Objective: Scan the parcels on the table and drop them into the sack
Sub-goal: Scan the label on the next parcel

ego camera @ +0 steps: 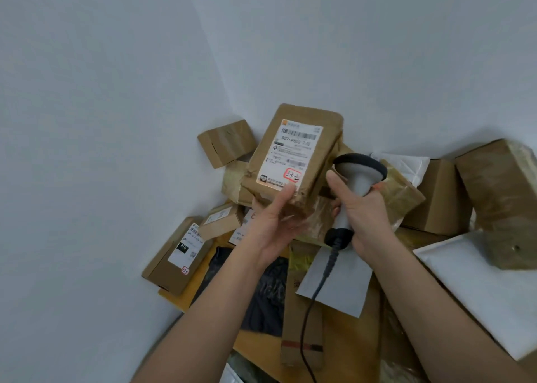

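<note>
Gripping labelled parcel [293, 156] in left hand [273, 223] — right hand [363, 217] clasping scanner [356, 176].

Two bare forearms rise from the lower edge of the head view; no sleeve, cuff, watch, band or glove shows on either, from the frame edge up to the wrists. The left hand [273, 223] and the right hand [363, 217] are bare too, without rings or tape; the nails in view look short and plain, though blur hides finer detail. Nothing else of the person appears; the arms are cut off below the elbows by the frame.
</note>
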{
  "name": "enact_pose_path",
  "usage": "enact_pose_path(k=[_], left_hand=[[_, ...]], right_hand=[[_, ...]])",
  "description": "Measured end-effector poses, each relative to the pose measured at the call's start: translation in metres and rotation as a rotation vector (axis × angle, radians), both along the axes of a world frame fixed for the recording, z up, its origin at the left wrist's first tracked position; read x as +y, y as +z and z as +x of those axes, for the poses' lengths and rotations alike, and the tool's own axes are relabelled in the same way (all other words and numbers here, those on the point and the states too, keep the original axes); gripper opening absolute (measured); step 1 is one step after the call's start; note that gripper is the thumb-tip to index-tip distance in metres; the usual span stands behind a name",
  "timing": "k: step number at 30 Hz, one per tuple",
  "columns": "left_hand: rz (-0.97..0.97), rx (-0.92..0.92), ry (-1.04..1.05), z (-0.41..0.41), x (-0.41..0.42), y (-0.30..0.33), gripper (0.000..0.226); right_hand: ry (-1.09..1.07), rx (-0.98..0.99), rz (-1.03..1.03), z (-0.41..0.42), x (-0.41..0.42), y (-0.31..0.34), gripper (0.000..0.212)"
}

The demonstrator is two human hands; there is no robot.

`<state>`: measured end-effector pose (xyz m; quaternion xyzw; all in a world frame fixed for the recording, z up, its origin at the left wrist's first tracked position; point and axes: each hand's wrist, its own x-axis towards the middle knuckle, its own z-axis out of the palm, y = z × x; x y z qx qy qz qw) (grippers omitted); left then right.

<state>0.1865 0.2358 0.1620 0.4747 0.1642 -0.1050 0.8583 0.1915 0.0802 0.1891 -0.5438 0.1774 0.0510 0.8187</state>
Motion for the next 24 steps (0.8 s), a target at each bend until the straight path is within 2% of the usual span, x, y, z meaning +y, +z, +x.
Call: enact_pose_path(k=[1,2,4,7,10,12,14,17,19,22,24], left_hand=[[0.047,-0.020,-0.014,-0.004,0.000,-0.001,0.104],[0.083,-0.035,-0.015,-0.009,-0.001,-0.001,0.109],[0.132,-0.038,-0.013,-0.020,0.000,-0.001,0.103],[0.165,-0.035,-0.035,-0.035,0.006,-0.002,0.105],[0.218,-0.048,-0.082,-0.056,0.013,0.004,0.081],[0.201,-0.051,-0.157,-0.069,0.022,0.011,0.073],[0.174,-0.070,-0.188,-0.077,0.034,0.019,0.087],[0.204,-0.102,-0.123,-0.081,0.054,0.032,0.099],[0.240,-0.119,-0.135,-0.083,0.067,0.038,0.088],[0.268,-0.076,-0.207,-0.091,0.077,0.044,0.070],[0.290,-0.029,-0.199,-0.097,0.077,0.045,0.062]], right_hand=[[0.002,-0.013,0.000,-0.003,0.005,-0.002,0.107],[0.001,-0.025,-0.006,-0.006,0.009,-0.003,0.109],[0.004,-0.039,-0.020,-0.012,0.014,-0.005,0.113],[0.027,-0.067,-0.009,-0.025,0.020,-0.005,0.105],[0.056,-0.093,-0.019,-0.040,0.023,0.003,0.097],[0.079,-0.113,-0.006,-0.047,0.022,0.008,0.100],[0.091,-0.140,0.009,-0.051,0.020,0.012,0.105],[0.113,-0.162,-0.049,-0.057,0.013,0.019,0.082],[0.168,-0.170,-0.096,-0.060,0.007,0.021,0.067],[0.281,-0.167,-0.179,-0.066,0.003,0.021,0.072],[0.328,-0.153,-0.241,-0.067,0.003,0.021,0.065]])
